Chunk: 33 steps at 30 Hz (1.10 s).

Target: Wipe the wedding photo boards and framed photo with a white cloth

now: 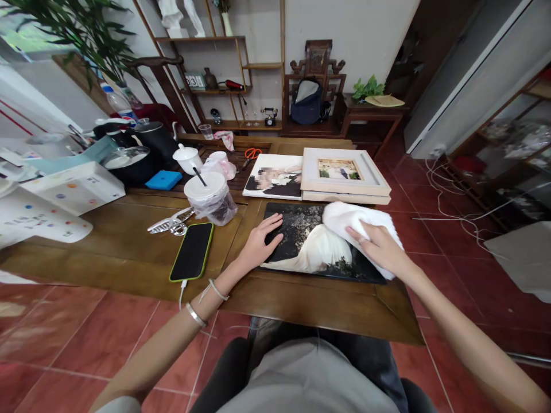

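A dark photo panel (293, 226) with a pale dress pictured on it lies flat near the table's front edge. My left hand (262, 241) rests with fingers spread on the panel's left edge. In my right hand (379, 246) is a white towel (359, 215), pressed onto the panel's right part and hiding its upper right corner. Just behind the panel lie a white-edged photo print (275, 175) and a cream picture frame (344, 172) stacked on another flat piece.
Left on the wooden table (129, 246) are a green-cased phone (192, 252) with a cable, silver scissors (172, 222), a lidded cup (209, 192) in plastic, a blue box (163, 180) and a white teapot (187, 159). Orange-handled scissors (252, 154) lie farther back.
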Motion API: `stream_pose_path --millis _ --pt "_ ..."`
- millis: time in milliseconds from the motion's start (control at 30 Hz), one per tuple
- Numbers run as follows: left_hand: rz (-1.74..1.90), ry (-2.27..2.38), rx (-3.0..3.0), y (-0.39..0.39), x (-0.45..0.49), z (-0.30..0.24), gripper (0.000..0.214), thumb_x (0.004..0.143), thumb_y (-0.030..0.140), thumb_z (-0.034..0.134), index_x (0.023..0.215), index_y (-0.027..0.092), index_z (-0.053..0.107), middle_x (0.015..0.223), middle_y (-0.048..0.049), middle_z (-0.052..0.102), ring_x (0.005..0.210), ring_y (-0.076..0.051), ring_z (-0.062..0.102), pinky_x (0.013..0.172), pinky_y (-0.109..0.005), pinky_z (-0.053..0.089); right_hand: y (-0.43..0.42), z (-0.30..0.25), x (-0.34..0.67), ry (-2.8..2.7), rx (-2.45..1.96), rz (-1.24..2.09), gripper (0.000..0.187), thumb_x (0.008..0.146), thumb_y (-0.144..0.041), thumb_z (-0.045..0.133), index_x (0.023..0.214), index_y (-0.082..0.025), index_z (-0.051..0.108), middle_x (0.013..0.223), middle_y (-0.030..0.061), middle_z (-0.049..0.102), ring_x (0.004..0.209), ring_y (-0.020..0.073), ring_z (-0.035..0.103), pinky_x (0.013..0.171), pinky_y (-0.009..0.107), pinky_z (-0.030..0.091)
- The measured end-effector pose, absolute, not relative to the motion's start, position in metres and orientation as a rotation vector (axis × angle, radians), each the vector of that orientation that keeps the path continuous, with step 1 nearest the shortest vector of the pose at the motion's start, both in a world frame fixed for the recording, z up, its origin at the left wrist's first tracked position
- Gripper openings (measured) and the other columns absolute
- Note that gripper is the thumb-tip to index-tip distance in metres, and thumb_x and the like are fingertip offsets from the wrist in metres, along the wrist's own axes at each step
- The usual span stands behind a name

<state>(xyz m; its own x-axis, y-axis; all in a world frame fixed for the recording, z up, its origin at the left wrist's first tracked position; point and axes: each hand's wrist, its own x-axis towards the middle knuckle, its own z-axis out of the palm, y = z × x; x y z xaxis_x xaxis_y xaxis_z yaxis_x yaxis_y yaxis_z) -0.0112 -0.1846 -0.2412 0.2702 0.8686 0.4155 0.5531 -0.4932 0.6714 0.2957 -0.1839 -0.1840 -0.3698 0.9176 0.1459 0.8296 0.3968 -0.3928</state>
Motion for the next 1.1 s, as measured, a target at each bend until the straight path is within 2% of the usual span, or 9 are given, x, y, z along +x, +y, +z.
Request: stream_pose_path --millis 67,133,200,267,500,600,800,1000,1100 --pt "1.113 1.305 2.154 -0.185 -0.01 -0.241 0.034 0.086 0.029 0.056 0.116 0.016 0.063 0.131 -0.0121 0.058 0.127 -0.024 0.049 0.108 -0.046 0.038 -0.205 -0.183 0.317 -2.342 -1.524 0.347 0.022 0.087 -0.028 0.035 0.082 -0.022 0.056 0.095 0.0127 0.068 0.102 0.0342 0.06 0.09 0.049 0.044" --pt "1.139 1.32 2.141 -0.185 -0.01 -0.241 0.032 0.085 0.029 0.058 0.113 0.015 0.065 0.128 -0.0126 0.06 0.125 -0.024 0.051 0.107 -0.045 0.04 -0.226 -0.182 0.325 -2.432 -1.466 0.324 0.015 0.082 -0.021 0.04 0.077 -0.023 0.054 0.114 0.0137 0.064 0.114 0.034 0.055 0.095 0.051 0.043" --pt "1.156 1.327 2.127 -0.185 -0.01 -0.24 0.032 0.084 0.029 0.058 0.113 0.016 0.066 0.127 -0.012 0.061 0.124 -0.025 0.052 0.107 -0.045 0.041 -0.244 -0.182 0.321 -2.568 -1.338 0.309 0.013 0.077 -0.015 0.045 0.076 -0.024 0.054 0.136 0.0109 0.051 0.127 0.0318 0.044 0.104 0.052 0.036" --pt "1.148 1.322 2.127 -0.185 -0.01 -0.24 0.034 0.084 0.029 0.058 0.114 0.016 0.065 0.127 -0.0114 0.061 0.125 -0.025 0.051 0.107 -0.046 0.04 -0.252 -0.182 0.311 -2.668 -1.213 0.301 0.016 0.073 -0.01 0.048 0.076 -0.024 0.054 0.146 0.0081 0.04 0.134 0.029 0.035 0.11 0.052 0.029" --pt "1.111 1.312 2.171 -0.185 -0.012 -0.239 0.034 0.086 0.029 0.057 0.116 0.016 0.063 0.131 -0.0116 0.057 0.125 -0.024 0.051 0.108 -0.044 0.039 -0.187 -0.189 0.28 -2.709 -1.122 0.146 0.018 0.072 -0.008 0.051 0.086 -0.019 0.055 0.127 0.0173 0.057 0.14 0.0281 0.023 0.111 0.059 0.018" --pt "1.105 1.302 2.185 -0.185 -0.012 -0.239 0.033 0.086 0.029 0.056 0.116 0.016 0.063 0.13 -0.0112 0.059 0.126 -0.024 0.05 0.108 -0.046 0.039 -0.162 -0.192 0.272 -2.724 -1.193 0.078 0.029 0.069 -0.004 0.049 0.094 -0.015 0.057 0.133 0.0182 0.052 0.14 0.0318 0.02 0.107 0.065 0.018" --pt "1.123 1.304 2.166 -0.185 -0.012 -0.24 0.032 0.086 0.03 0.056 0.115 0.017 0.064 0.129 -0.0107 0.06 0.125 -0.024 0.051 0.107 -0.046 0.04 -0.201 -0.188 0.258 -2.774 -1.112 0.127 0.048 0.059 0.005 0.044 0.097 -0.017 0.065 0.148 0.011 0.036 0.141 0.0322 0.013 0.108 0.065 0.015" --pt "1.12 1.283 2.144 -0.184 -0.013 -0.24 0.032 0.086 0.03 0.056 0.116 0.018 0.063 0.129 -0.0105 0.059 0.125 -0.024 0.051 0.107 -0.045 0.04 -0.283 -0.178 0.245 -2.884 -0.899 0.449 0.049 0.056 0.001 0.045 0.09 -0.024 0.07 0.152 -0.0006 0.027 0.142 0.03 0.006 0.111 0.063 0.003" --pt "1.12 1.266 2.152 -0.182 -0.013 -0.241 0.032 0.087 0.029 0.055 0.115 0.018 0.064 0.13 -0.0111 0.059 0.126 -0.023 0.05 0.107 -0.046 0.039 -0.291 -0.177 0.246 -2.877 -0.826 0.507 0.048 0.055 0.0 0.044 0.088 -0.024 0.068 0.151 -0.003 0.031 0.142 0.0261 0.008 0.114 0.059 0.002"
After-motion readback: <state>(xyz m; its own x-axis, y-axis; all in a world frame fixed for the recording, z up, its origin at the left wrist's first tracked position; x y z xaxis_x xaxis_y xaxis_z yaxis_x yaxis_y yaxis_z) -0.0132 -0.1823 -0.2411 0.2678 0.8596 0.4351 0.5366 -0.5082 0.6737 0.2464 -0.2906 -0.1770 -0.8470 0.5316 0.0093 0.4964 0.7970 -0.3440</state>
